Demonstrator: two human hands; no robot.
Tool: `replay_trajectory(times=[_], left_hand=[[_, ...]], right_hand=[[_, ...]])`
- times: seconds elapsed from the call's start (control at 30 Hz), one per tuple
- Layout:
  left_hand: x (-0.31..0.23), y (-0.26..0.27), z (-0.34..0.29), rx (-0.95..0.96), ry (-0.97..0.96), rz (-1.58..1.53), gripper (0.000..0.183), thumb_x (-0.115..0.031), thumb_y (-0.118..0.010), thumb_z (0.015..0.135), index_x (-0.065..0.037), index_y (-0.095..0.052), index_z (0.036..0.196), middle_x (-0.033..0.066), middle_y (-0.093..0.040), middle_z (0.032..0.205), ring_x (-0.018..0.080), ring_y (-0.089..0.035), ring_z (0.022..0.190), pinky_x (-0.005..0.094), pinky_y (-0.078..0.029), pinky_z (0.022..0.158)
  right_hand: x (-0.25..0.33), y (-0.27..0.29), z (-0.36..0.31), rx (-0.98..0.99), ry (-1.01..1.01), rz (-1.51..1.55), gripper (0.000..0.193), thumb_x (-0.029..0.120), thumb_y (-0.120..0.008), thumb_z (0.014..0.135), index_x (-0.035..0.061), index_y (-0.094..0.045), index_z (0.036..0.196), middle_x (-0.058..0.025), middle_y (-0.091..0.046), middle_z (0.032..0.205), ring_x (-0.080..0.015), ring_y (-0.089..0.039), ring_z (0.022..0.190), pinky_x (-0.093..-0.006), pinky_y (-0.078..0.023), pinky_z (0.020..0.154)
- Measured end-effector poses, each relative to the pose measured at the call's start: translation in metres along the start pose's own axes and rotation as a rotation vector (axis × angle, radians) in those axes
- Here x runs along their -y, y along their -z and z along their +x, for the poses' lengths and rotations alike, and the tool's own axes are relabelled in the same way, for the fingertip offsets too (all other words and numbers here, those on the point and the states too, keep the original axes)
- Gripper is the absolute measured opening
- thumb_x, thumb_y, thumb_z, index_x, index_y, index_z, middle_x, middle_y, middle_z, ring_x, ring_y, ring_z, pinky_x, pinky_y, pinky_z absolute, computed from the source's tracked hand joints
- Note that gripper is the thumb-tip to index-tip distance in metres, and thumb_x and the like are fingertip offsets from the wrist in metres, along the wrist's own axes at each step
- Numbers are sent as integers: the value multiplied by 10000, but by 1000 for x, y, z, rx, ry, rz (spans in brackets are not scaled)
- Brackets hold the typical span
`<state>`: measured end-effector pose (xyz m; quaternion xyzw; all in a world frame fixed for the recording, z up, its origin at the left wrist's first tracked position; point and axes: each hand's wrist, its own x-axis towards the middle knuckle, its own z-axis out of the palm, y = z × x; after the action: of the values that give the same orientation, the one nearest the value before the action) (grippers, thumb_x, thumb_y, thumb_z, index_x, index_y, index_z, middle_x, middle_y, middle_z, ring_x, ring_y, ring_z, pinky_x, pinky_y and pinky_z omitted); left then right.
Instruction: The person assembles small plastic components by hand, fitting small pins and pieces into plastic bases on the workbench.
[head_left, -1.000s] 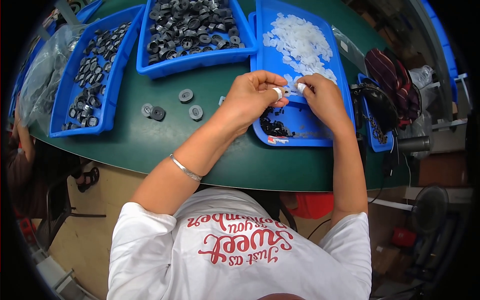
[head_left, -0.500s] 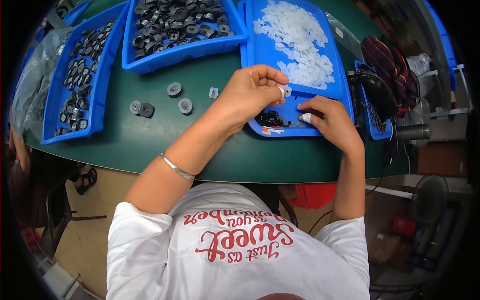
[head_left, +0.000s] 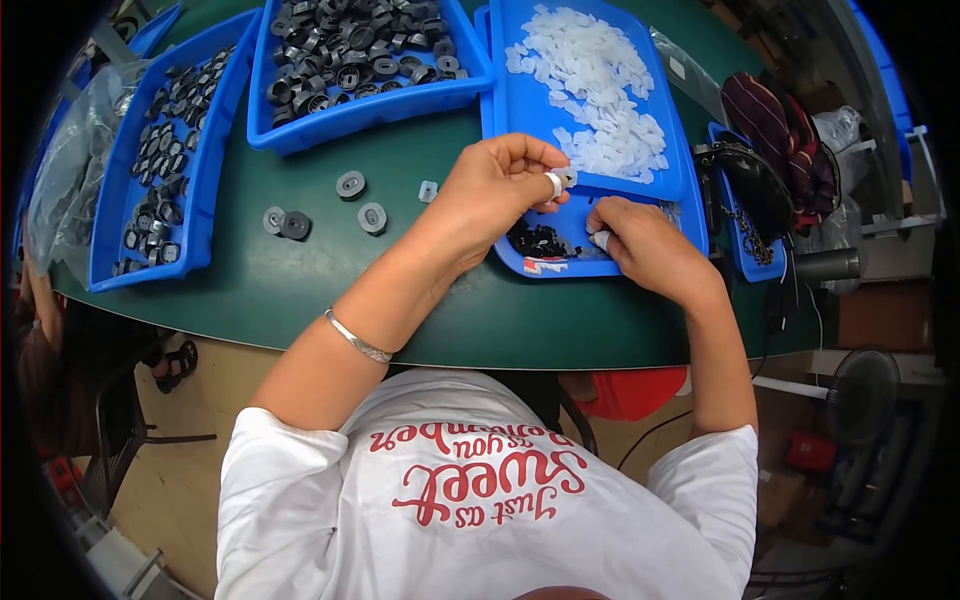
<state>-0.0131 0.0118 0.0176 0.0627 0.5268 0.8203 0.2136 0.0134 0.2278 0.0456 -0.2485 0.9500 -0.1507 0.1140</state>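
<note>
My left hand [head_left: 500,188] is closed in a pinch on a small translucent white plastic piece [head_left: 569,175], above the blue tray [head_left: 560,268]. My right hand [head_left: 645,240] hangs low over the same tray, fingers drawn together beside a heap of small black parts [head_left: 540,240]; whatever its fingertips hold, if anything, is hidden. White tape wraps a digit on each hand. Many translucent white pieces [head_left: 600,80] lie spread in the upper blue tray. To the left on the green table rest several round grey parts [head_left: 351,185] and one loose white piece [head_left: 428,191].
A large blue bin [head_left: 370,115] of dark grey round parts stands at the back. A longer blue bin [head_left: 205,190] with similar parts is at the left, beside clear plastic bags [head_left: 75,170]. A dark bag [head_left: 760,185] sits at the right. A person's arm [head_left: 45,305] shows far left.
My right hand has moved slightly left toward the black parts, and its fingers have drawn together. My left hand keeps the white piece almost in place. The view has shifted slightly.
</note>
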Motion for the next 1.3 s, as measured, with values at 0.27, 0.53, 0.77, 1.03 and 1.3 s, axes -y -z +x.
replay_trajectory(times=[0.27,0.53,0.77,1.03,1.3], left_hand=[[-1,1,0,-27,-6,-36,216,5,-607,800,41,-581,1011,90,-647,899,131,-623,790,234,-495,691],[7,-2,2,-88,-43,-43,208,46,-598,786,54,-577,993,106,-649,851,129,-630,722,221,-516,671],[7,-2,2,-76,-73,-54,212,37,-592,815,63,-573,1024,115,-646,895,144,-654,797,225,-538,731],[5,-5,0,-80,-124,63,239,84,-551,815,80,-556,1054,115,-631,935,142,-658,812,214,-541,732],[8,-7,3,-147,-142,-6,229,77,-553,801,87,-535,1029,131,-622,906,137,-646,778,220,-537,687]], right_hand=[[8,4,1,-99,77,-23,134,-32,-551,812,-12,-575,942,-145,-632,937,-296,-623,854,-356,-490,737],[32,-18,19,-455,-173,1280,150,65,-641,853,-25,-601,966,-67,-639,837,-101,-603,717,-209,-486,614],[33,-21,25,-453,-311,1422,138,71,-606,867,-22,-593,969,-52,-620,808,-90,-578,692,-203,-467,602],[27,-24,29,-423,-347,1499,127,58,-584,871,-17,-567,972,-58,-607,823,-81,-552,672,-199,-441,569],[42,-30,33,-609,-255,1356,97,42,-564,876,-7,-553,959,-103,-623,917,-103,-571,722,-218,-465,637]])
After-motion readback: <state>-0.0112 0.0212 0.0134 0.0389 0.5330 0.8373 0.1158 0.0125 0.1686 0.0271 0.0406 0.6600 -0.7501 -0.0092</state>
